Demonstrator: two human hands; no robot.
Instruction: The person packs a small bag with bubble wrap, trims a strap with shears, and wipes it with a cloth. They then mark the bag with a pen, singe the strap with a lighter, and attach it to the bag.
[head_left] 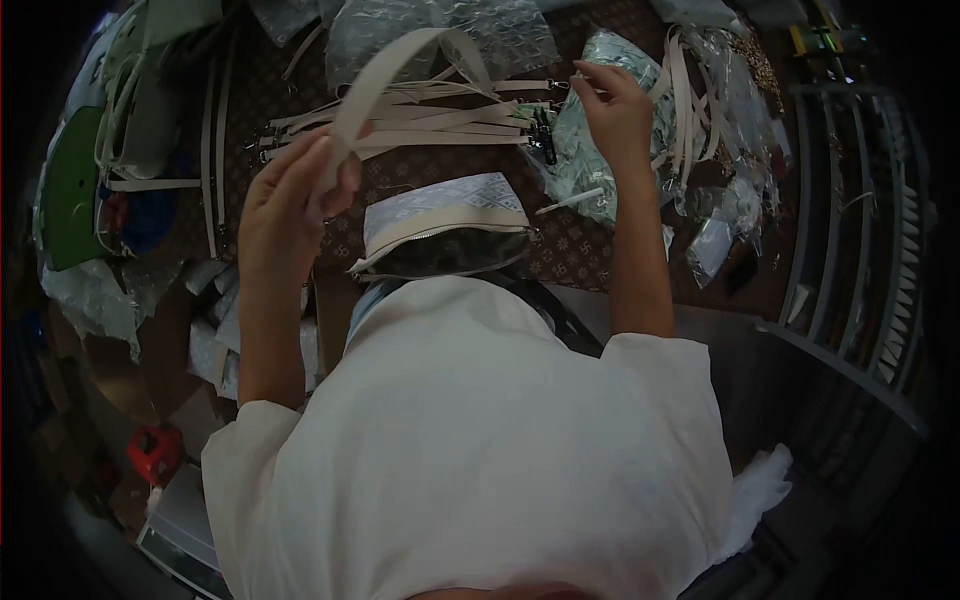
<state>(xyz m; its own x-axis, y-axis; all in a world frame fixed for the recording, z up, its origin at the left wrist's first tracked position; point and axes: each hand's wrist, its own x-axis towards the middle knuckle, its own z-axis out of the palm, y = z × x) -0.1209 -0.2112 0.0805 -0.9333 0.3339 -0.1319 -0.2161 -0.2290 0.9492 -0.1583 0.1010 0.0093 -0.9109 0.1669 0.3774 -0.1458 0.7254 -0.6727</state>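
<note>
My left hand [300, 190] is closed around a cream strap [385, 62], which arches up and over to the right. Over a clear plastic bag of pale green pieces [590, 150], my right hand [612, 100] has its thumb and fingertips brought together; anything between them is too small to make out. A patterned pouch [445, 215] with a cream band lies between my arms, its zipper open and dark lining showing. Behind it several cream straps [450, 130] with metal clasps lie in a bundle. A white pen-like stick [575, 200] rests by the bag.
Bubble wrap [450, 40] lies at the back. More cream straps [685, 110] and clear plastic packets [712, 245] are on the right, beside a metal rack [850, 230]. On the left are a green piece [72, 195], pale bags [140, 110] and a box of patterned pieces [225, 330].
</note>
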